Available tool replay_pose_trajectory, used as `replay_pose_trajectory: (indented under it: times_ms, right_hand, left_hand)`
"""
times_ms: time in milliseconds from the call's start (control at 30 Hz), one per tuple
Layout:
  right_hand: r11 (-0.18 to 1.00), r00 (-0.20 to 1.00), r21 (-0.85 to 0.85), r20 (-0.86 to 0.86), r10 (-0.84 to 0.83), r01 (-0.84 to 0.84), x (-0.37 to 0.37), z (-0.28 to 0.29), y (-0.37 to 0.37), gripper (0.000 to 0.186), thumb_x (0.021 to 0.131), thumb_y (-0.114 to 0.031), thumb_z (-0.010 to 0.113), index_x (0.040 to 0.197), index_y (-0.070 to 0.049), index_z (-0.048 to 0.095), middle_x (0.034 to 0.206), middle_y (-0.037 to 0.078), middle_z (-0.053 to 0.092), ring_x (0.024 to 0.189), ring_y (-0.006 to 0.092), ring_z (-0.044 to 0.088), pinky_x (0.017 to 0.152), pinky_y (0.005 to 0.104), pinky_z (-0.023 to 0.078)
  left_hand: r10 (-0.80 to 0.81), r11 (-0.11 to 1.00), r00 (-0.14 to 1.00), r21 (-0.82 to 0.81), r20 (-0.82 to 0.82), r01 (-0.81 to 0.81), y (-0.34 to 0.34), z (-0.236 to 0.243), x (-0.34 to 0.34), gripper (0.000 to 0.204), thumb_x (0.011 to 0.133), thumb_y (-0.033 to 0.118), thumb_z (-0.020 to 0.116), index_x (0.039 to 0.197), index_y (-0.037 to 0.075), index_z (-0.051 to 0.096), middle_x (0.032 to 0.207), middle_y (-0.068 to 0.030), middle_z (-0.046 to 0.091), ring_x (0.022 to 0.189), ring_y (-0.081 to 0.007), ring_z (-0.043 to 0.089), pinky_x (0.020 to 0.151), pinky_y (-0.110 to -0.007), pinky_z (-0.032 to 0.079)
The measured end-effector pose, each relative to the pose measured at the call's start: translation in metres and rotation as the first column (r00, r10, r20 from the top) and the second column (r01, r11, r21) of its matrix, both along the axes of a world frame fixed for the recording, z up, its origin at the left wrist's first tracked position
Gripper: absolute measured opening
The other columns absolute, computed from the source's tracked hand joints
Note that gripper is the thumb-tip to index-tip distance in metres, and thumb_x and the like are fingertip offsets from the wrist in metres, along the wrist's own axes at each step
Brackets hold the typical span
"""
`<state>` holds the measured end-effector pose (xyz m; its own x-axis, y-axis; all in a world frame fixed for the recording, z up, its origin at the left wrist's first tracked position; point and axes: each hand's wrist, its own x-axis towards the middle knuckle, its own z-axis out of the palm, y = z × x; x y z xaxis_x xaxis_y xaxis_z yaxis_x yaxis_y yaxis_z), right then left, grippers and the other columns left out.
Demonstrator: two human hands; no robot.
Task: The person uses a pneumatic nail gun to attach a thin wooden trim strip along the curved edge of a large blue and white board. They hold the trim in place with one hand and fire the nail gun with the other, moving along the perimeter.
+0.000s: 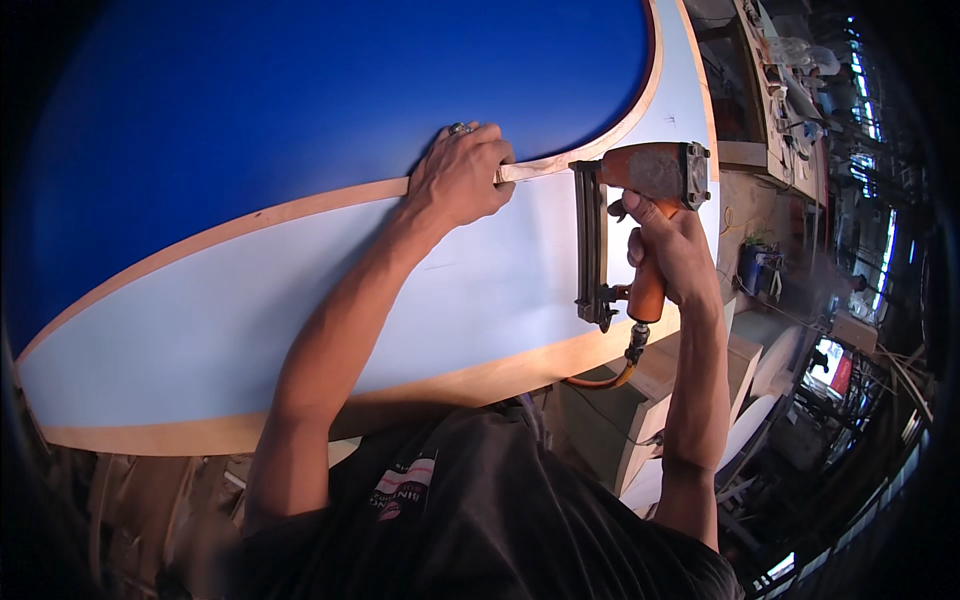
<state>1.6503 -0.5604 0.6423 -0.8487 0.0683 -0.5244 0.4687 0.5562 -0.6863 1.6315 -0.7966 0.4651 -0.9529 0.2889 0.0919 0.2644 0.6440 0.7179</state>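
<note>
My right hand is wrapped round the handle of an orange and black pneumatic nail gun. The gun's nose meets the curved wooden edging strip, and its dark magazine points down toward me. An orange air hose leaves the bottom of the handle. My left hand, with a ring on one finger, curls over the same strip a little left of the nose and grips it. The strip runs in an S-curve between a blue surface and a pale blue-white panel.
Light wood edging borders the panel on my side. A workbench with clutter stands at the far right. Wooden box-like pieces and pale curved boards lie at the lower right. A blue container sits on the floor.
</note>
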Motion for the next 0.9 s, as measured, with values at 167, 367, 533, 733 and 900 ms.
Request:
replay_pose_trajectory:
  times_ms: [167,367,533,733,900]
  right_hand:
    - [0.998,0.998,0.057,0.047,0.033,-0.035,-0.009,-0.006,0.01,0.049,0.096,-0.037,0.075,0.124,0.003,0.067,0.1,0.008,0.07,0.063,0.0098,0.058,0.055,0.0286,0.049]
    - [0.996,0.996,0.061,0.057,0.064,-0.067,-0.021,-0.006,0.013,0.044,0.096,-0.032,0.074,0.124,0.001,0.066,0.101,0.007,0.07,0.062,0.0096,0.058,0.055,0.028,0.049]
    - [0.99,0.992,0.063,0.023,0.122,-0.123,-0.027,-0.01,0.019,0.039,0.097,-0.027,0.071,0.124,0.001,0.066,0.1,0.008,0.071,0.062,0.0098,0.059,0.055,0.0281,0.049]
    - [0.982,0.991,0.135,0.011,0.133,-0.133,-0.034,-0.016,0.019,0.039,0.099,-0.037,0.074,0.112,0.0,0.072,0.064,0.001,0.062,0.053,0.0096,0.056,0.052,0.0274,0.044]
    - [0.979,0.992,0.162,-0.01,0.126,-0.123,-0.035,-0.017,0.017,0.04,0.1,-0.039,0.074,0.109,0.0,0.074,0.061,0.001,0.061,0.052,0.0094,0.055,0.051,0.0272,0.043]
  left_hand:
    - [0.05,0.996,0.999,-0.078,-0.017,-0.051,0.025,0.007,-0.003,0.028,0.08,0.028,0.087,0.099,0.01,0.079,0.103,-0.0037,0.067,0.107,-0.0281,0.065,0.098,-0.047,0.044]
    - [0.049,0.999,0.997,-0.012,0.06,-0.048,0.056,0.003,-0.022,0.022,0.083,0.027,0.085,0.097,0.011,0.08,0.103,-0.0054,0.067,0.106,-0.0292,0.064,0.093,-0.046,0.043]
    - [0.055,0.998,0.996,0.028,0.072,-0.057,0.058,0.003,-0.023,0.02,0.086,0.025,0.084,0.095,0.008,0.079,0.103,-0.0064,0.068,0.107,-0.0293,0.065,0.095,-0.046,0.043]
    - [0.062,0.997,0.996,0.035,0.058,-0.064,0.058,0.001,-0.022,0.018,0.087,0.024,0.083,0.093,0.008,0.079,0.103,-0.0056,0.069,0.106,-0.0289,0.065,0.095,-0.046,0.042]
    - [0.053,0.997,0.995,0.048,0.09,-0.057,0.057,0.002,-0.022,0.016,0.087,0.023,0.083,0.091,0.008,0.079,0.102,-0.0051,0.069,0.107,-0.0288,0.064,0.095,-0.045,0.042]
